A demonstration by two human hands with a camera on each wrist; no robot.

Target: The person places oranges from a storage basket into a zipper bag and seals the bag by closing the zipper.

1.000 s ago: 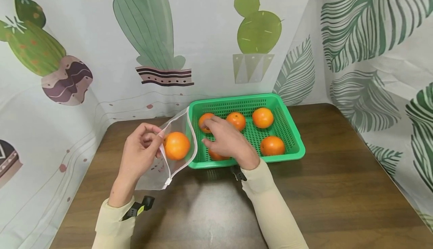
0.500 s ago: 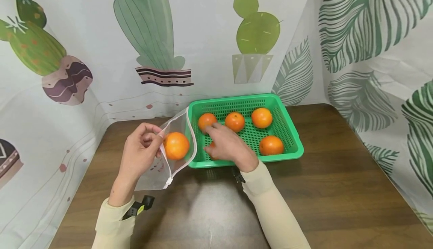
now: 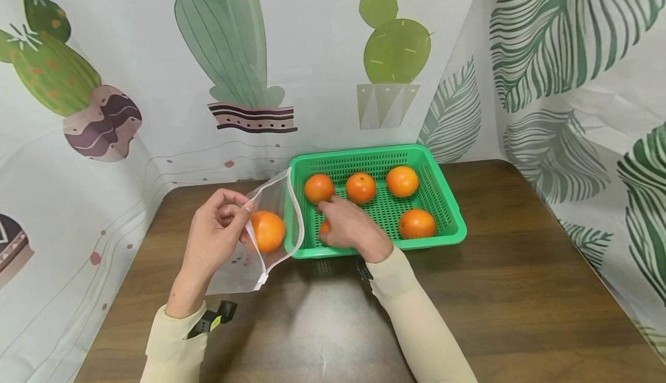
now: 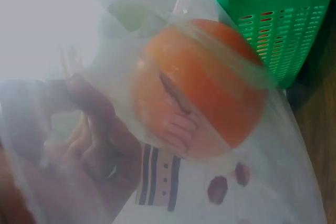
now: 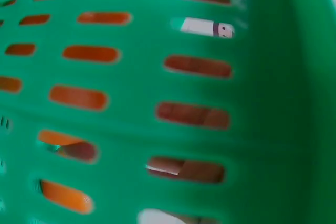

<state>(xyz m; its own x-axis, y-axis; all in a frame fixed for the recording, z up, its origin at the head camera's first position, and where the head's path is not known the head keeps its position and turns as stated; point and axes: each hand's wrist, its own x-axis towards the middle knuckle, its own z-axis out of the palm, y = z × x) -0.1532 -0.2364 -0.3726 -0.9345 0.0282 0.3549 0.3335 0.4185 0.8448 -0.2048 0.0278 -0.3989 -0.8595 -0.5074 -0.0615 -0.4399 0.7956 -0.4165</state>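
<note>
Bagging step: left hand [image 3: 215, 234] pinches mesh bag [image 3: 260, 238] holding one orange [image 3: 267, 231]; right hand [image 3: 350, 225] closes over near-left basket orange [image 3: 325, 226], which must next be lifted leftward into the bag's mouth.

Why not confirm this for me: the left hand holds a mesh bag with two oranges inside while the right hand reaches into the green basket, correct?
Not quite. The mesh bag in the left hand holds one orange, not two, as the head view shows. The rest stands: the right hand reaches into the green basket.
</note>
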